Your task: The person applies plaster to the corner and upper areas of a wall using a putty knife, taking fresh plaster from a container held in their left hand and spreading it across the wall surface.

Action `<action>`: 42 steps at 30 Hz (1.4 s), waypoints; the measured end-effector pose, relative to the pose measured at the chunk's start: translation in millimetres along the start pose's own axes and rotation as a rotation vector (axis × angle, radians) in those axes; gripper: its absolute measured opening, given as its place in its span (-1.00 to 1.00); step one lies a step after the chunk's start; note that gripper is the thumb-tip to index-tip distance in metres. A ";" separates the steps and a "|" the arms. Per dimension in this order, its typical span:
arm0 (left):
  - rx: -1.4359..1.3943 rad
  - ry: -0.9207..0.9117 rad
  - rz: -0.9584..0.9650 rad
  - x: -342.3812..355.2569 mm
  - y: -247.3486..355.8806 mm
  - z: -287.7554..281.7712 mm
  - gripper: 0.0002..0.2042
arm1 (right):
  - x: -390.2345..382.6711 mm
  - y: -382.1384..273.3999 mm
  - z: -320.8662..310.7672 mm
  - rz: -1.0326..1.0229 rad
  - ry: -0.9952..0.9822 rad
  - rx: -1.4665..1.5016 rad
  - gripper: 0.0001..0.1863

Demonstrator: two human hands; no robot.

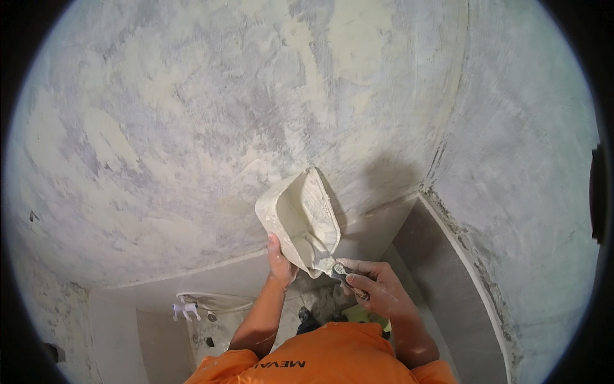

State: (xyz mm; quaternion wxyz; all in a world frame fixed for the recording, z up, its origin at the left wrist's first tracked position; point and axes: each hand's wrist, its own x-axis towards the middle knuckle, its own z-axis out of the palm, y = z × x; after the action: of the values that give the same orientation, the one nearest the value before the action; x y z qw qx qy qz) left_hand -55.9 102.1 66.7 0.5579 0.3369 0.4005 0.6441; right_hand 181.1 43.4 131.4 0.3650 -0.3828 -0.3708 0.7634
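Observation:
My left hand grips the side of a white plaster-smeared bucket, its thumb along the outer wall. The bucket is tilted, so its mouth faces right and partly toward me, and pale filler coats the inside. In my right hand is a putty knife with a dark handle, fingers closed round it. The knife's blade lies at the bucket's lower rim and is smeared with filler; its tip is partly hidden in the filler.
A wall patched with pale filler rises ahead and meets another grey wall at a corner on the right. Grey panels line the lower walls. White taps and a pale basin-like rim lie at lower left.

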 end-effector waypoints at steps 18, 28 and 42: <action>-0.309 -0.172 -0.108 -13.3 6.6 27.2 -0.14 | -27.3 -72.0 3.2 -0.838 0.337 -0.908 -0.55; -0.330 -0.183 -0.078 -6.9 4.3 20.3 -0.09 | -30.8 -74.5 8.5 -0.833 0.256 -1.091 -0.60; -0.434 -0.049 0.073 -36.5 64.2 47.3 -0.16 | -30.6 -43.4 -5.9 -1.082 0.212 -1.209 -0.55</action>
State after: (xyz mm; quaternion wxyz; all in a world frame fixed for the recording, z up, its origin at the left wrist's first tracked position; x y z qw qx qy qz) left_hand -37.6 69.0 145.8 0.6033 0.2388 0.2260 0.7266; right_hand 211.5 39.3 175.2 0.4465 -0.3517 -0.8154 0.1099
